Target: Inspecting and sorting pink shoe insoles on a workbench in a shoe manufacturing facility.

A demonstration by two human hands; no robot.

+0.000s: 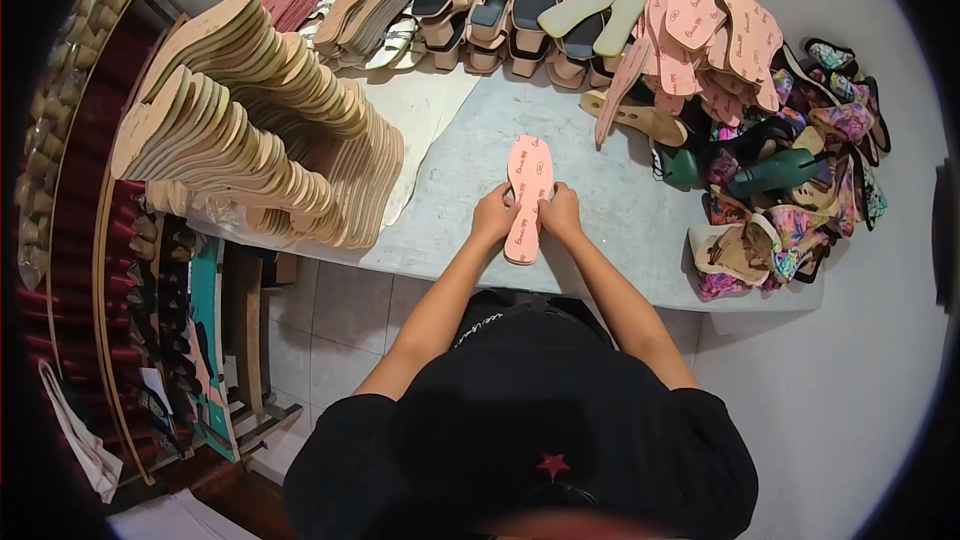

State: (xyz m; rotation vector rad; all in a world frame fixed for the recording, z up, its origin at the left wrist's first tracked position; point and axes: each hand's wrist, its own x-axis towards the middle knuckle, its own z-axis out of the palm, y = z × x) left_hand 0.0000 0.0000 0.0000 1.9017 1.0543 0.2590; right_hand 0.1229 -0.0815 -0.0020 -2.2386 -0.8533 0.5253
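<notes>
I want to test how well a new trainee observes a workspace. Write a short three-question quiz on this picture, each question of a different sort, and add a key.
1. True or false: only the right hand is touching the pink insole.
2. What is stacked at the left end of the table?
3. Fill in the blank: the green shoe forms lie toward the table's ____ end, among the floral shoes.

Key:
1. False; the left hand holds it too, at the opposite edge.
2. Tan soles, in tall stacks.
3. Right.
</notes>
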